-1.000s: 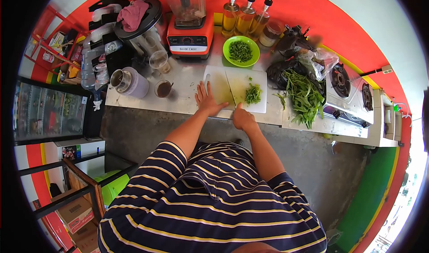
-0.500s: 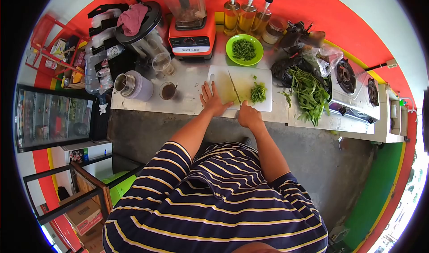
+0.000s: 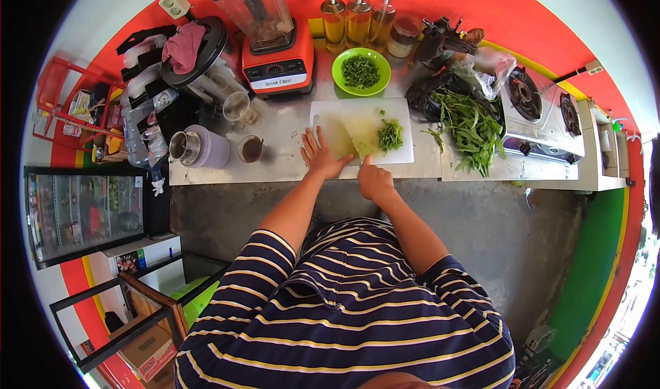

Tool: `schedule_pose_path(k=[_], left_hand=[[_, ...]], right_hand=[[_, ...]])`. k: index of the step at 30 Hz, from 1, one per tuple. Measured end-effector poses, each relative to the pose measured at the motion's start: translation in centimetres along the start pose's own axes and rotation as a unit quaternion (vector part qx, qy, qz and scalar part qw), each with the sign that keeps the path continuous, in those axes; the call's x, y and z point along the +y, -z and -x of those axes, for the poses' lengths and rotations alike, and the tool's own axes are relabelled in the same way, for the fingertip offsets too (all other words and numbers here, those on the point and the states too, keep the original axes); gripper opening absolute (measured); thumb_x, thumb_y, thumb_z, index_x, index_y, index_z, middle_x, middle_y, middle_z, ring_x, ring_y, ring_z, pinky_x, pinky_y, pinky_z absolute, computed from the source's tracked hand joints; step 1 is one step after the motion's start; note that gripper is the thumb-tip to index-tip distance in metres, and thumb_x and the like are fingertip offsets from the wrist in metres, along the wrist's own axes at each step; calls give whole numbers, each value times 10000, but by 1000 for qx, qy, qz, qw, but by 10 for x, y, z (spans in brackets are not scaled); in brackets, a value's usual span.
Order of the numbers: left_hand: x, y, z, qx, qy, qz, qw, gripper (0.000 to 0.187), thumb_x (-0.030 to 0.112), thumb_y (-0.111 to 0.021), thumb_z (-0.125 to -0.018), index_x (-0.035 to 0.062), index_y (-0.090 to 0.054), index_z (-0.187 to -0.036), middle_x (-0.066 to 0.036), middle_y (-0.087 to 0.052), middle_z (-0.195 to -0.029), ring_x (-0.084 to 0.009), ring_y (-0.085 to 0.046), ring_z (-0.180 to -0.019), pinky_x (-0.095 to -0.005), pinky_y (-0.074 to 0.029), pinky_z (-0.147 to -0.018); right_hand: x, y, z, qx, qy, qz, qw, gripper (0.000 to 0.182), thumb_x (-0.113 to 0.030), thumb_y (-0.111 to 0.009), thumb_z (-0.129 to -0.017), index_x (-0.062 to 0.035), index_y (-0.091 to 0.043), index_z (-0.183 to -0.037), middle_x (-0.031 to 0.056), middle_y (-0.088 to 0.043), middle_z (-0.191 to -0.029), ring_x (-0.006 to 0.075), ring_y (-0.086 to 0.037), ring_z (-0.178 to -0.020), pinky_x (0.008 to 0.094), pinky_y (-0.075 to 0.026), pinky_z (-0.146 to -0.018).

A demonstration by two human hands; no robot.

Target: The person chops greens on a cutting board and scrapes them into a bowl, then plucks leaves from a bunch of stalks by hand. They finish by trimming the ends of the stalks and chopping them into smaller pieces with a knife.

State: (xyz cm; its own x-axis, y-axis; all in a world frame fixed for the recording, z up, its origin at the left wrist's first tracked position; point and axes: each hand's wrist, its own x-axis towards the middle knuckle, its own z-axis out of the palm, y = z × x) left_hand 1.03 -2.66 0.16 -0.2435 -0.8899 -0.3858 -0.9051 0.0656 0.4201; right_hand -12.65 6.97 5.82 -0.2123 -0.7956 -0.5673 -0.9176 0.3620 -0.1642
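Note:
My right hand [image 3: 376, 181] is closed around the handle of a knife [image 3: 352, 133], just past the front edge of a white cutting board [image 3: 401, 108]. The blade lies across the board, pointing away from me. With fingers spread, my left hand [image 3: 325, 158] rests flat at the board's front left, its thumb reaching toward the blade. To the right of the knife sits a small pile of chopped greens [image 3: 390, 135], with a few bits behind it. Behind the board stands a green bowl [image 3: 336, 80] holding more chopped greens.
Long leafy greens [image 3: 474, 135] spill from a black bag at right, beside a gas stove [image 3: 543, 117]. A red blender [image 3: 277, 69] and pump bottles [image 3: 359, 25] stand at the back. A glass of dark liquid [image 3: 251, 148] and a steel-mouthed container [image 3: 206, 148] are left.
The whole view has shifted slightly. My right hand has drawn the knife a little toward me. My left hand stays spread on the board, and the greens pile looks unchanged.

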Motion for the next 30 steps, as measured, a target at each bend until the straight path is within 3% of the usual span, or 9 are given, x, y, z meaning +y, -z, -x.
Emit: schedule_pose_path(k=[14, 17, 20, 24, 26, 30], left_hand=[[3, -2, 1, 14, -4, 10, 1000, 1372, 666, -798, -708, 103, 52, -1626, -244, 121, -1679, -394, 124, -1560, -593, -5, -1221], [3, -1, 3, 24, -5, 12, 1000, 1362, 667, -797, -710, 102, 39, -1625, -243, 104, -1681, -390, 112, -1561, -592, -10, -1222], [3, 0, 4, 31, -7, 16, 999, 1352, 665, -794, -716, 100, 33, -1624, -244, 96, -1680, -393, 107, -1561, -594, -13, -1222], [1, -3, 3, 43, -16, 12, 999, 1348, 665, -794, -717, 101, 27, -1626, -246, 92, -1681, -394, 103, -1562, -595, -14, -1222], [3, 0, 5, 34, -10, 12, 999, 1352, 652, -798, -724, 87, 37, -1624, -244, 108, -1680, -393, 117, -1561, -580, 0, -1226], [5, 2, 6, 28, -3, 13, 1000, 1350, 652, -795, -728, 79, 35, -1625, -233, 117, -1683, -389, 127, -1560, -565, 6, -1233]], right_hand=[[13, 5, 0, 5, 10, -31, 999, 423, -124, -634, -893, 21, -453, -1247, 221, -733, -1076, 360, -725, -1038, 450, -569, -881], [8, 9, 13, -19, 17, -40, 999, 361, -116, -577, -926, 29, -443, -1228, 264, -718, -1078, 399, -710, -1049, 482, -550, -912], [5, -16, 3, 10, 11, -18, 1000, 355, -113, -589, -919, 29, -447, -1212, 264, -719, -1076, 396, -711, -1053, 482, -550, -911], [-1, 5, 4, -1, 12, -37, 999, 361, -107, -603, -910, 25, -446, -1207, 270, -716, -1080, 402, -707, -1067, 481, -549, -914], [-2, 10, 6, -10, 10, -9, 1000, 400, -127, -623, -905, 30, -442, -1226, 232, -734, -1066, 367, -723, -1049, 449, -571, -886], [0, -9, 5, 3, 11, 1, 1000, 356, -118, -584, -929, 21, -440, -1223, 243, -732, -1069, 377, -720, -1050, 464, -569, -896]])
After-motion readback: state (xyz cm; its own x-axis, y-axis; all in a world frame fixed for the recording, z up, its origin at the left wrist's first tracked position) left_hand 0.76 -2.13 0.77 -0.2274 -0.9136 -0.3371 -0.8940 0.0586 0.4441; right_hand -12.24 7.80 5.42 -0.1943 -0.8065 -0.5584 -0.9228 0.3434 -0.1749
